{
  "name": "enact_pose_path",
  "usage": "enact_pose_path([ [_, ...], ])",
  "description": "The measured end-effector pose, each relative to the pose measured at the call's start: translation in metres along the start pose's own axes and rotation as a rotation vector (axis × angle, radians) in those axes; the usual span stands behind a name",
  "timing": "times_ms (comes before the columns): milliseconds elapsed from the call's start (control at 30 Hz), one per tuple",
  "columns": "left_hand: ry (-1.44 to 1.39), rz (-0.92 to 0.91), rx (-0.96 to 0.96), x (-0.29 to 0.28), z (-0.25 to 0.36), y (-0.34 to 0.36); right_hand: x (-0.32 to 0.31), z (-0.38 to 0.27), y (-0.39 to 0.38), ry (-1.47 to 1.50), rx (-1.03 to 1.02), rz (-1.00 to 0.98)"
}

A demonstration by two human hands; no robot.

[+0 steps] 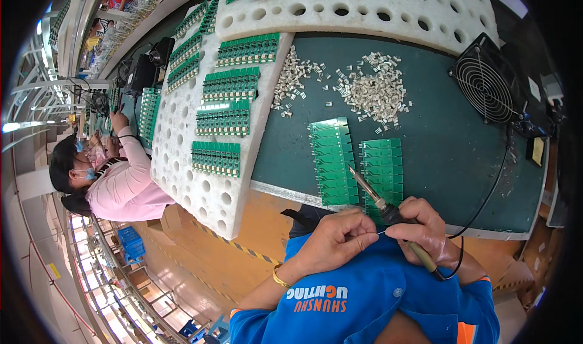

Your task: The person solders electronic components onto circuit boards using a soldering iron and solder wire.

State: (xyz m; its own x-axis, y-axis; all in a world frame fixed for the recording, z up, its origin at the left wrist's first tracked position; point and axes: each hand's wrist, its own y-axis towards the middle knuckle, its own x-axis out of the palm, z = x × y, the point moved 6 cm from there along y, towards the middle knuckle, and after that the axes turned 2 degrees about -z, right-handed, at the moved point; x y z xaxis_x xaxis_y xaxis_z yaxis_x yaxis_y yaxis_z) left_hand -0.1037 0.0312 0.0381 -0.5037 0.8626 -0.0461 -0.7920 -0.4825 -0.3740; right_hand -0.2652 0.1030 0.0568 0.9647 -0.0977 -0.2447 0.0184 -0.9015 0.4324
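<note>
My right hand [422, 231] is closed round the handle of a soldering iron [368, 189], whose metal tip points up and left over a green circuit board panel [334, 161]. A second green panel [382, 161] lies to its right, partly behind the iron and my hands. My left hand [340, 240] is closed, thumb and fingers pinched together, just left of the iron's handle. A short stretch of thin wire [381, 232] shows between its fingertips and my right hand. Both hands are at the table's near edge, in front of my blue shirt.
White connectors [373, 92] lie in loose piles beyond the panels. A white foam board [243, 186] on the left bears rows of populated circuit boards [221, 120]; another foam board [364, 25] lies at the back. A black fan [486, 82] stands at right, near the iron's cord [495, 189]. A co-worker [118, 177] sits left.
</note>
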Motion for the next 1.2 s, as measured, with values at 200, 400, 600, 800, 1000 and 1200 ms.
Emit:
enact_pose_path([
  [200,0.053,0.074,0.068,-0.003,0.007,-0.003,-0.011,-0.006,0.005,-0.062,0.040,0.000],
  [400,0.396,0.261,0.306,-0.020,0.022,0.003,-0.028,-0.007,0.003,-0.237,0.068,0.125],
  [600,0.671,0.180,0.307,-0.031,0.016,0.014,-0.016,-0.011,-0.002,-0.342,0.113,0.228],
  [800,0.694,0.133,0.355,-0.038,0.015,0.018,-0.013,-0.018,0.000,-0.399,0.138,0.258],
  [1000,0.653,0.131,0.409,-0.039,0.015,0.019,-0.010,-0.021,0.004,-0.373,0.154,0.209],
  [1200,0.699,0.174,0.418,-0.040,0.017,0.019,-0.011,-0.020,0.004,-0.366,0.138,0.198],
])
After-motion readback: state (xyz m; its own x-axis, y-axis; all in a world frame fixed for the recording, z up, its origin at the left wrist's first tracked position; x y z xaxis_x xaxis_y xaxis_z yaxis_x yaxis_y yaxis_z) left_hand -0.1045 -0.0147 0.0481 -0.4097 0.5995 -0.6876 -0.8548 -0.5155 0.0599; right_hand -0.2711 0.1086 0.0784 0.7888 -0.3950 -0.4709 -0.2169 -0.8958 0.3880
